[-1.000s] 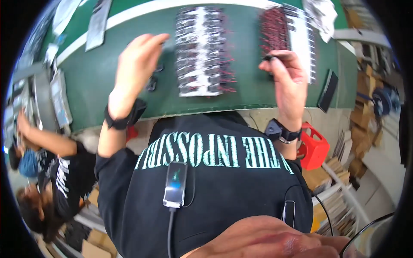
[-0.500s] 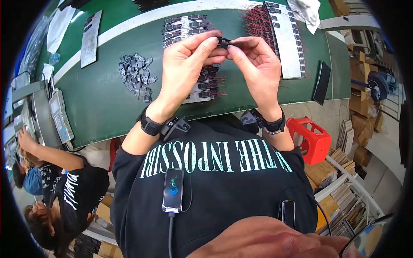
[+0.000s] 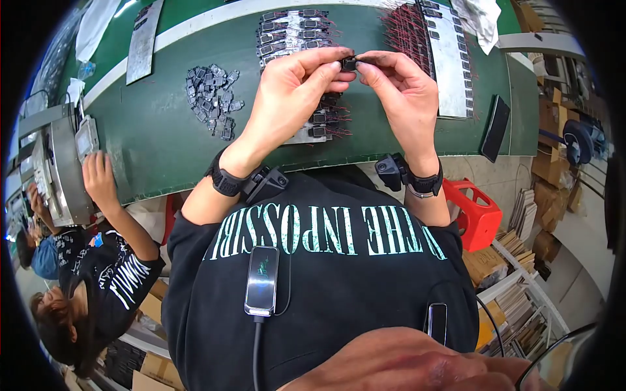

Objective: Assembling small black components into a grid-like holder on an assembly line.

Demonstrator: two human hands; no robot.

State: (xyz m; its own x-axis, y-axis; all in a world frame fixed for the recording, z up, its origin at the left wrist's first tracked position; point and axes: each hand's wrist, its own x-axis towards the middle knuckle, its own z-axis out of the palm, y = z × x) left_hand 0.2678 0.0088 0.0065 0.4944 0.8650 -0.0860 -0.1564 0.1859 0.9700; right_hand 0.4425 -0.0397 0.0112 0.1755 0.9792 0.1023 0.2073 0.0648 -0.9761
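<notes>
A small black rectangular part (image 3: pixel 349 64) is pinched between my two hands over the green table. My left hand (image 3: pixel 287 94) grips it from the left with thumb and fingers closed. From the right, my right hand (image 3: pixel 405 98) pinches its other side with thumb and index finger. Beneath my hands, a metal plate carries rows of black rectangular parts (image 3: pixel 272 36) with thin red and black wires; my left hand hides its middle. Left of it lies a loose heap of small black parts (image 3: pixel 212 98) on the table.
At right, another metal plate (image 3: pixel 450 78) holds parts along its edge, beside bundled red wires (image 3: pixel 407 36). A black phone (image 3: pixel 495 128) lies near the table's right end. A red stool (image 3: pixel 471 215) stands below. A co-worker's hand (image 3: pixel 100 179) is by a grey device (image 3: pixel 87 135).
Both my hands have shifted slightly right in view, still holding the black part, which now shows more of its face. The co-worker's arm at left has risen toward the table edge.
</notes>
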